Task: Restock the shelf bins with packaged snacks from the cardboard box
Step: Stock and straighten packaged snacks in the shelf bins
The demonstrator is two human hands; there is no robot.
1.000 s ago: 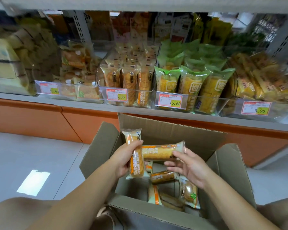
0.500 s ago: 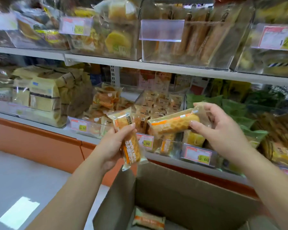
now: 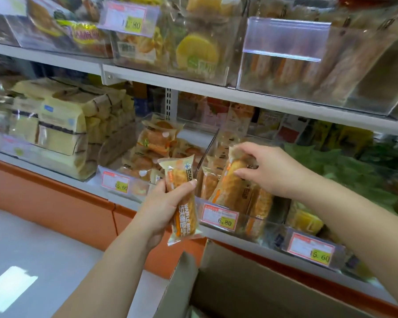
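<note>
Right hand (image 3: 270,172), at centre right, pinches the top of a waffle pack (image 3: 233,184) standing in the clear bin (image 3: 218,213) tagged 6.80. Left hand (image 3: 164,206), at centre, grips a second pack (image 3: 182,198) upright before the shelf, above the cardboard box (image 3: 239,288) at lower right.

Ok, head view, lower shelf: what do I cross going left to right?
Pale yellow bagged loaves, red-and-yellow 5.60 price tag, orange waffle-bread packet in left hand, 6.80 price tag, right hand, 15.60 price tag.
</note>
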